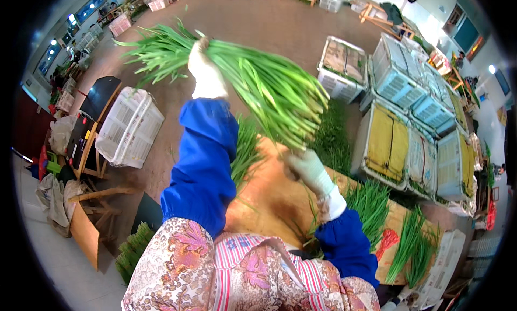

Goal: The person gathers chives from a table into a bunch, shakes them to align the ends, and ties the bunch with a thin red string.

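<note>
My left hand [204, 68], in a pale glove, is stretched out and raised, closed round a large bunch of chives [264, 82]. The green leaf tips fan out to the far left, and the paler cut ends slope down to the right. Just below those ends is my gloved right hand [313, 173], its fingers smeared by motion; whether they grip any stems I cannot tell. Beneath it lies a wooden board [264, 187] with scattered green bits. More loose chives [245, 152] lie at its left edge, partly behind my left sleeve.
Right of the board lie chive piles [371, 211] and a red tie bundle [386, 240]. Stacked lidded crates [401, 77] stand at the right, and a white plastic crate [129, 128] stands at the left. Chives [331, 130] also lie on the floor beyond the board.
</note>
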### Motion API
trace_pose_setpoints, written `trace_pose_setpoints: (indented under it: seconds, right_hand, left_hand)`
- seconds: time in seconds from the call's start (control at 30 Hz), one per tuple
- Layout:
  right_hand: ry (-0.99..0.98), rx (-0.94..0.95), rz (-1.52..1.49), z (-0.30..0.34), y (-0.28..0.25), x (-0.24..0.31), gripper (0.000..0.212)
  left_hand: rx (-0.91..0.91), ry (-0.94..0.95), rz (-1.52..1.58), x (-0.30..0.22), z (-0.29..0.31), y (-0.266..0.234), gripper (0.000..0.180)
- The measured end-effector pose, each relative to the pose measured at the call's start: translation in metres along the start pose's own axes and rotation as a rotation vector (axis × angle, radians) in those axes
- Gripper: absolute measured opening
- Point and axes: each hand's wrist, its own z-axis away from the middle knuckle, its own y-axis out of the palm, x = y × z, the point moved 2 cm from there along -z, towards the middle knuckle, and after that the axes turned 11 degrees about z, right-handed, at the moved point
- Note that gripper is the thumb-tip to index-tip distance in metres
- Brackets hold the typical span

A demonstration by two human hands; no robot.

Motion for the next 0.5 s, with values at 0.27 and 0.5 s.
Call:
trace_pose_setpoints:
  seconds: [0.27,0.5]
  right_hand:
    - [-0.513,-0.662,0.233,0.042,-0.116,0.059,0.063]
    - [-0.487,-0.426,0.286,0.0,-0.087,0.124,0.078]
  left_hand:
    - [0.23,0.221,-0.105,0.028,0.079,0.065,0.034]
    - [0.82,0.104,-0.698,0.101,0.17,0.082,0.031]
